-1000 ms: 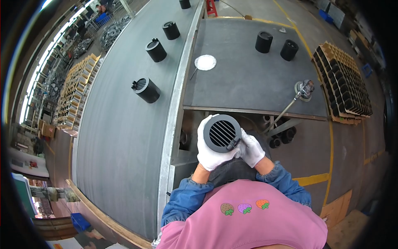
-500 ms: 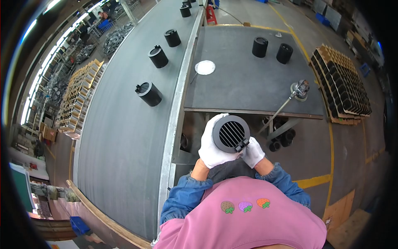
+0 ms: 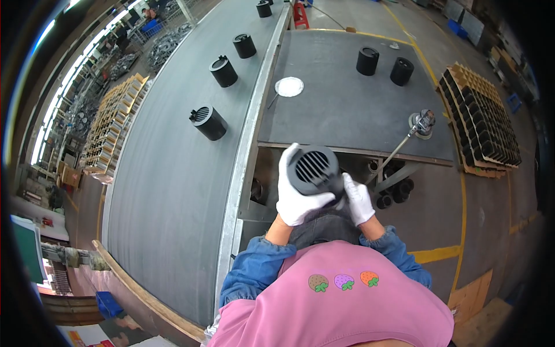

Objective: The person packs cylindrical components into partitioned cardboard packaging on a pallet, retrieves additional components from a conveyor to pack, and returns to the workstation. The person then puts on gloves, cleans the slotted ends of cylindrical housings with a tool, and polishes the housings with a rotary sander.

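Note:
A black cylinder with a slatted round top (image 3: 315, 169) is held in front of my body, tilted so that its side shows. My left hand (image 3: 293, 196), in a white glove, wraps round its left side and underside. My right hand (image 3: 358, 199), also gloved, is at its lower right with the fingers pointing up; whether they touch the cylinder I cannot make out. Beyond my hands is the edge of a dark table (image 3: 352, 110). A similar slatted cylinder (image 3: 209, 123) stands on the long grey surface at the left.
More black cylinders (image 3: 224, 72) stand farther along the grey surface. On the table are a white disc (image 3: 289, 87), two cylinders (image 3: 367, 61) and a round metal tool with a rod (image 3: 424, 123). Stacked trays of black parts (image 3: 478, 115) lie at the right.
The held cylinder has tilted, showing more of its side, and its small latch has turned out of sight. My right hand has shifted slightly right, with its fingers straighter.

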The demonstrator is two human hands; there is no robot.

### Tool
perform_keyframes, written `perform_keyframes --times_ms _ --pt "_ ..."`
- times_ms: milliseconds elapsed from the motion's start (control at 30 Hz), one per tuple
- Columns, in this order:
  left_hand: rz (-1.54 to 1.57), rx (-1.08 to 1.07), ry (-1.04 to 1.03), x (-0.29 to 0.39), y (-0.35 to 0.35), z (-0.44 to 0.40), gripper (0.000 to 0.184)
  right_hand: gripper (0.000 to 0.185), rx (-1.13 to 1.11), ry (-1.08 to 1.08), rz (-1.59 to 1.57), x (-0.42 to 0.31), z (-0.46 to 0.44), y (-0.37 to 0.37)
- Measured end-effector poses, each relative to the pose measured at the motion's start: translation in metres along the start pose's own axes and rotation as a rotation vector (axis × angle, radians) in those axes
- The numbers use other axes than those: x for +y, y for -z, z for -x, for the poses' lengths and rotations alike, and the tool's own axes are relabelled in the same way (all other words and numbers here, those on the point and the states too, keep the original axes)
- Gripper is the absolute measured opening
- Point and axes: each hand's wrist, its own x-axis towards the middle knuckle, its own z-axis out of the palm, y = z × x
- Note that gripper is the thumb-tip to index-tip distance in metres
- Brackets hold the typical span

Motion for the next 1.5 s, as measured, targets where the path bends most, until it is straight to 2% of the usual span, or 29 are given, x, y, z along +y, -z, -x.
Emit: perform_keyframes --times_ms 67,100,133,200,233,267,367,567,733,1033,1167,1233,1267,1300,1400,1433,1467,1500 --pt "0.590 0.161 0.316 0.013 -0.008 0.003 0.090 0.038 0.171 0.249 0.182 -0.013 -0.002 0.003" --pt "0.828 0.230 0.352 -0.006 -0.002 0.006 0.071 0.033 0.146 0.178 0.051 -0.017 0.000 0.005" --pt "0.870 0.325 0.519 -0.020 0.001 0.011 0.047 0.036 0.070 0.227 0.015 -0.025 0.003 0.007" --pt "0.835 0.402 0.613 -0.001 -0.004 0.002 0.048 0.043 -0.061 0.452 0.084 -0.039 0.009 0.004" --pt "0.908 0.406 0.686 -0.011 -0.003 0.003 0.058 0.045 -0.095 0.502 0.141 -0.037 0.009 0.002" --pt "0.908 0.401 0.684 -0.007 -0.006 0.004 0.058 0.039 -0.106 0.477 0.104 -0.039 0.010 0.001" --pt "1.096 0.395 0.916 0.002 -0.011 0.010 0.063 0.036 -0.119 0.512 0.029 -0.043 0.012 -0.004" --pt "1.258 0.347 0.929 -0.011 -0.013 0.023 0.071 0.034 -0.107 0.555 0.152 -0.038 0.015 -0.001" --pt "1.272 0.334 0.950 -0.013 -0.012 0.026 0.072 0.033 -0.081 0.409 0.014 -0.038 0.017 -0.002" --pt "1.341 0.319 0.969 -0.019 -0.007 0.021 0.070 0.032 -0.041 0.375 0.028 -0.039 0.014 -0.008" --pt "1.386 0.346 1.044 -0.016 -0.008 0.011 0.070 0.030 -0.011 0.394 0.004 -0.038 0.010 -0.008" --pt "1.209 0.335 1.050 -0.005 -0.012 0.003 0.071 0.030 -0.010 0.337 -0.034 -0.037 0.007 -0.005" --pt "1.158 0.329 1.066 0.003 -0.011 0.003 0.063 0.030 -0.012 0.294 -0.038 -0.036 0.005 0.001" --pt "1.113 0.332 0.951 -0.015 -0.004 0.006 0.057 0.030 -0.031 0.200 0.017 -0.029 0.000 0.010" --pt "0.875 0.368 0.734 -0.032 0.004 0.002 0.046 0.028 -0.031 0.329 0.095 -0.032 -0.018 0.015" --pt "0.724 0.301 0.579 -0.042 0.013 0.002 0.050 0.032 -0.025 0.376 0.078 -0.037 -0.023 0.011" --pt "0.574 0.418 0.479 -0.037 0.007 -0.002 0.070 0.043 -0.051 0.385 0.381 -0.049 -0.027 0.015" --pt "0.280 0.345 0.405 -0.036 0.008 -0.007 0.082 0.050 -0.038 0.530 0.523 -0.055 -0.033 0.014"
